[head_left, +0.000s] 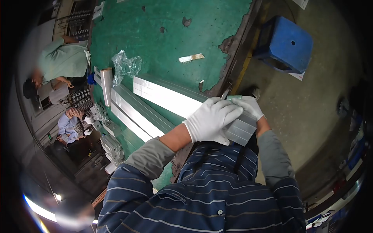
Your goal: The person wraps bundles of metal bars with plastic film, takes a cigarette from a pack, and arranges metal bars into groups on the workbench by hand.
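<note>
A bundle of long silver metal bars (167,93) lies on the green tabletop, its near end (241,130) close to my body. My left hand (211,120), in a white glove, rests across the bundle near this end, fingers stretched and thumb apart. On the bundle's right side, my gloved right hand (249,105) has its fingers closed at a small green object (234,97), whose kind I cannot make out. A thin metallic piece (225,93) sticks out beside it. More silver bars (136,112) lie to the left, partly behind my left forearm.
Crumpled clear plastic film (125,64) and a film roll (106,86) lie at the table's left. A small flat strip (191,58) is on the worn green table (167,42). A blue stool (289,44) stands right on the floor. Two people (64,60) are at the left.
</note>
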`<state>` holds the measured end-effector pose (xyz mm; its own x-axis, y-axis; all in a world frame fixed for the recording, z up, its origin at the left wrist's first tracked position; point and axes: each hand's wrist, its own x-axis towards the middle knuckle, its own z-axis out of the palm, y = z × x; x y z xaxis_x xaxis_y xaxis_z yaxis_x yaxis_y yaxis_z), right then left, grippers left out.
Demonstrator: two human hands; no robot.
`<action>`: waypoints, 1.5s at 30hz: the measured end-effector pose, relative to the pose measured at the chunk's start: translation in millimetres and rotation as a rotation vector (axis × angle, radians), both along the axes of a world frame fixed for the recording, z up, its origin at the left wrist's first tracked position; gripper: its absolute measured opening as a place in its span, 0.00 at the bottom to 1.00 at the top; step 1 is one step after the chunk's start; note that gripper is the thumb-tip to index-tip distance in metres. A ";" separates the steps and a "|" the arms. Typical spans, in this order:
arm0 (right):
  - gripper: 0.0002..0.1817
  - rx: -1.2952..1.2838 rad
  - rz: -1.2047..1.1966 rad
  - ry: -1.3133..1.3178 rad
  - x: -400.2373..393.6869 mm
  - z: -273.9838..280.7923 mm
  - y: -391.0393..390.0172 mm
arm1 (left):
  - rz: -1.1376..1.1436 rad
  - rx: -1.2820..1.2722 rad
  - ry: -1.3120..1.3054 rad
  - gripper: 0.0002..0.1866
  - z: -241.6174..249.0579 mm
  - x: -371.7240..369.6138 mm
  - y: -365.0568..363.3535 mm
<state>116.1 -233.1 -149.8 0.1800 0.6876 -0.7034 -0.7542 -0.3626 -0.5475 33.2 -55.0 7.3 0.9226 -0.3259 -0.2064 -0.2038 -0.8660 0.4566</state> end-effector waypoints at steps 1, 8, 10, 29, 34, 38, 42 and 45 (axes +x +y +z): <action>0.17 0.018 -0.098 0.052 -7.9 -0.6 -1.1 | -0.003 -0.001 -0.001 0.51 -0.8 3.0 -3.1; 0.13 0.070 -0.782 0.488 -145.1 -92.3 -43.2 | 0.021 -0.056 0.307 0.42 -22.0 26.7 7.7; 0.16 0.167 -0.640 0.292 -200.4 -206.3 -120.5 | -0.135 -0.007 0.717 0.40 -22.0 47.1 5.2; 0.18 0.014 -0.569 -0.196 -198.2 -153.6 -72.9 | -0.258 -0.290 1.033 0.47 -74.0 59.5 3.9; 0.17 -0.138 -0.296 -0.538 -189.9 -86.6 -87.6 | -0.219 -0.294 1.107 0.51 -92.5 59.3 -7.4; 0.19 -0.021 -0.347 -0.383 -179.2 -72.5 -64.1 | -0.182 -0.235 1.132 0.52 -85.9 56.9 -5.5; 0.20 0.061 -0.314 -0.227 -163.5 -75.3 -80.6 | -0.199 -0.193 1.074 0.52 -82.8 57.6 -14.3; 0.21 0.102 0.157 -0.407 -164.3 -110.9 -110.0 | -0.147 -0.194 1.059 0.53 -79.0 58.3 -22.7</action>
